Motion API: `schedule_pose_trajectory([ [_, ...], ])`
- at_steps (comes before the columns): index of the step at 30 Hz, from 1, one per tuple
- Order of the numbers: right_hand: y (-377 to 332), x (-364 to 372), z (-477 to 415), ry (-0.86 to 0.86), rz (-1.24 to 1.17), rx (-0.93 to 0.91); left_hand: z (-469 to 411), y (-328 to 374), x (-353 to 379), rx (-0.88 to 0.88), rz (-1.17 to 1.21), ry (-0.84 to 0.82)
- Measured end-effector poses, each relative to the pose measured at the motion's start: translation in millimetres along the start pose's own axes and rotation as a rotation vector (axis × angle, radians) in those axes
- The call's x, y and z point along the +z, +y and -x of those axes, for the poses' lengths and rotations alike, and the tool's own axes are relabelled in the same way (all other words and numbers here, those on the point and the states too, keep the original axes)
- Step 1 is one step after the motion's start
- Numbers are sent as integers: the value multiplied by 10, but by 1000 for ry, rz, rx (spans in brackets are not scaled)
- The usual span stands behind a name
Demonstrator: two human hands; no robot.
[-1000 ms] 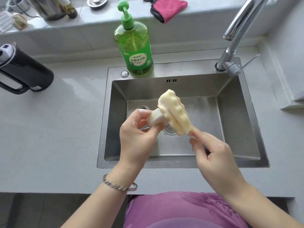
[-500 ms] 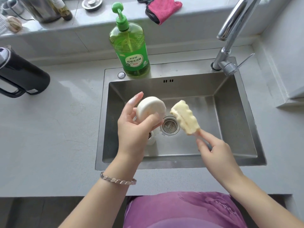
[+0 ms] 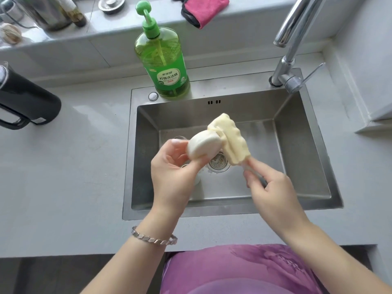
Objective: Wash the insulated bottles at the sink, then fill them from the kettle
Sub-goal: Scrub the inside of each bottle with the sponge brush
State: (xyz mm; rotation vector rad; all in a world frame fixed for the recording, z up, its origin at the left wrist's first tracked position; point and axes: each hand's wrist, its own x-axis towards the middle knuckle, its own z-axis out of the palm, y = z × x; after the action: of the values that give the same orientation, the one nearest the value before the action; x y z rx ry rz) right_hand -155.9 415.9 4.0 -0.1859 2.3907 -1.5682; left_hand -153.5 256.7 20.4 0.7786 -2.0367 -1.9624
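Over the steel sink (image 3: 305,145), my left hand (image 3: 174,177) grips a round white bottle lid (image 3: 202,146) between thumb and fingers. My right hand (image 3: 271,196) pinches the thin handle of a pale yellow sponge brush (image 3: 230,141), whose wavy foam head presses against the lid's right edge. Below my left hand, parts of light-coloured bottles (image 3: 196,179) stand in the basin, mostly hidden. The black kettle (image 3: 25,100) with a looped handle sits on the grey counter at the far left.
A green dish-soap pump bottle (image 3: 163,60) stands on the sink's back rim. The chrome faucet (image 3: 292,39) rises at the back right. A pink cloth (image 3: 203,7), a metal strainer and jars lie on the back ledge. The drain (image 3: 218,163) is under the brush.
The lid and sponge were touching, then drew apart half a second ago; now the sponge head is back against the lid's edge, both held slightly higher over the drain.
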Motion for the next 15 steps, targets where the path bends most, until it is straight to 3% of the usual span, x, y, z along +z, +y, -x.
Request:
schedule_pose_trajectory([
  [9, -14, 55, 87, 12, 188, -186, 0, -35, 20, 68, -170, -46],
  [15, 248, -76, -96, -34, 223, 109, 24, 26, 28, 2, -111, -16],
])
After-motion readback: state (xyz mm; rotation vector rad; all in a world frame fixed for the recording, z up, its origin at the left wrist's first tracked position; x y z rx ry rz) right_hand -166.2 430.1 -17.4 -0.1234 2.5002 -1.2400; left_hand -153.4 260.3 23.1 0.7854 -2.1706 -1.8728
